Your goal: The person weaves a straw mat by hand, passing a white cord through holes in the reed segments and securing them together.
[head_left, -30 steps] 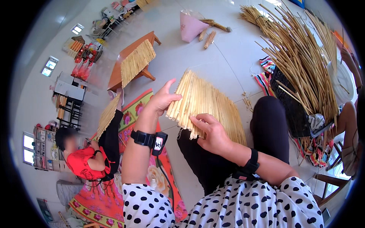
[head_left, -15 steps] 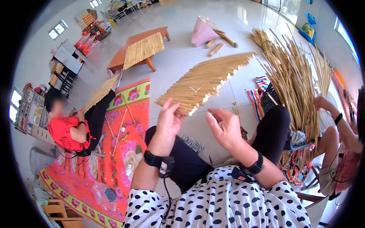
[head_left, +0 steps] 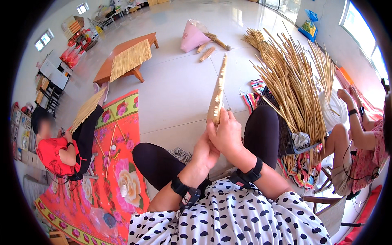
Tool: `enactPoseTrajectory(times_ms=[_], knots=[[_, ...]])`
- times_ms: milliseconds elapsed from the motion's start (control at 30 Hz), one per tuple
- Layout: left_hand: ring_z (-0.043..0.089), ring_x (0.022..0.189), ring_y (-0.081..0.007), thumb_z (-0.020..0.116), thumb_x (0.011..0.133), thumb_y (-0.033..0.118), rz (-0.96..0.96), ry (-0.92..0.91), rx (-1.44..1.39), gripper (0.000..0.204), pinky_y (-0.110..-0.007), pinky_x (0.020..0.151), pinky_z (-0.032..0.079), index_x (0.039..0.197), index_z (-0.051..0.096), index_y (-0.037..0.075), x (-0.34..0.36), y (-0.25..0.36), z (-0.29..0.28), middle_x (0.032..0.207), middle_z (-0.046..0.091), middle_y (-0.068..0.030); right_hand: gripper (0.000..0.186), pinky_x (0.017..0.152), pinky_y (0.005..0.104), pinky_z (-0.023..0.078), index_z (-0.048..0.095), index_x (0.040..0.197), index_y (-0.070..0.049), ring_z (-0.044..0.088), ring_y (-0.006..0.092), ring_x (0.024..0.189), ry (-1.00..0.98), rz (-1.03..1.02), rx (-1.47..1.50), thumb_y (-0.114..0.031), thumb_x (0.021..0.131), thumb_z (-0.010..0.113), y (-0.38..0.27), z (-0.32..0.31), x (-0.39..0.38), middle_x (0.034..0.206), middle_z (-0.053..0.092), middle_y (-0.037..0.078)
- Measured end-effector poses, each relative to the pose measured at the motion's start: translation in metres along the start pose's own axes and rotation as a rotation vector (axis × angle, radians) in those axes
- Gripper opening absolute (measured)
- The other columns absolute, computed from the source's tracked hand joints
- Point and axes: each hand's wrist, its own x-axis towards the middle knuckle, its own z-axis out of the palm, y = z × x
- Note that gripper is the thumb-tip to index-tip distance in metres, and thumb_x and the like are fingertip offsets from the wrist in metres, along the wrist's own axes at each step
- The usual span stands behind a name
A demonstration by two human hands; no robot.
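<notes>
Between my knees I hold a mat of straw-coloured reed stalks (head_left: 218,93) bound side by side. It is turned nearly edge-on, so the pale cut ends face me and its broad faces hardly show. My right hand (head_left: 227,132) is closed around the near end. Just below it, my left hand (head_left: 205,152) is closed at the same end and presses against the right one; some of its fingers are hidden.
A similar mat (head_left: 131,59) lies on a low wooden table (head_left: 105,65). Long reed stalks (head_left: 286,77) lean from a black crate (head_left: 289,136) at my right. One person sits left by a red floral cloth (head_left: 122,163) with another mat (head_left: 87,109); another sits at the right. A pink wrapped bundle (head_left: 192,36) lies ahead.
The mat has swung from broad face showing to nearly edge-on and upright. My right hand, free before, has closed on its near end. My left hand has moved right and lower.
</notes>
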Motion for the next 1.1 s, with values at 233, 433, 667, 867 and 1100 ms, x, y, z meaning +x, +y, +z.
enactPoseTrajectory(times_ms=[233, 433, 667, 867, 1100], knots=[[0.055, 0.12, -0.0202, 0.036, 0.104, 0.033, -0.133, 0.093, 0.205, 0.041, -0.039, 0.099, 0.048, 0.136, 0.044, 0.008, -0.031, 0.012, -0.006, 0.131, 0.055, -0.007, 0.036, 0.062, 0.0473, 0.053, 0.054, 0.106, 0.004, 0.063, 0.0401, 0.068, -0.071, -0.027, 0.091, -0.017, 0.078, 0.063, -0.009, -0.002, -0.022, 0.08, 0.061, 0.022], [0.069, 0.09, -0.0214, 0.046, 0.101, 0.023, -0.084, 0.117, 0.569, 0.034, -0.033, 0.072, 0.059, 0.13, 0.048, 0.005, -0.054, 0.033, -0.039, 0.112, 0.065, -0.0108, 0.04, 0.061, 0.0445, 0.054, 0.054, 0.107, 0.007, 0.064, 0.0389, 0.067, -0.079, -0.119, 0.141, -0.016, 0.076, 0.065, -0.001, 0.003, -0.05, 0.082, 0.063, 0.021], [0.063, 0.071, -0.012, 0.053, 0.098, 0.014, 0.625, 0.097, 1.528, 0.014, -0.024, 0.062, 0.048, 0.098, 0.059, 0.001, -0.06, 0.114, -0.014, 0.09, 0.064, -0.0054, 0.043, 0.058, 0.0399, 0.055, 0.053, 0.107, 0.012, 0.064, 0.0352, 0.065, -0.181, -0.192, 0.232, -0.011, 0.073, 0.067, -0.003, -0.038, -0.052, 0.078, 0.062, 0.019], [0.054, 0.058, -0.0158, 0.067, 0.086, 0.008, 0.399, -0.374, 1.795, 0.014, -0.029, 0.052, 0.041, 0.078, 0.061, -0.002, -0.032, 0.129, 0.04, 0.072, 0.059, -0.0079, 0.039, 0.056, 0.0407, 0.054, 0.056, 0.108, 0.006, 0.064, 0.0355, 0.062, -0.158, -0.132, 0.252, -0.004, 0.071, 0.063, 0.013, -0.054, -0.033, 0.078, 0.063, 0.019], [0.055, 0.054, -0.0209, 0.066, 0.087, 0.015, 0.1, -0.714, 1.801, 0.016, -0.033, 0.053, 0.043, 0.077, 0.065, 0.002, 0.028, 0.13, 0.056, 0.062, 0.059, -0.0086, 0.038, 0.052, 0.0363, 0.053, 0.061, 0.105, 0.005, 0.065, 0.0319, 0.058, -0.203, -0.091, 0.228, -0.009, 0.072, 0.071, 0.019, -0.065, -0.017, 0.075, 0.064, 0.017]])
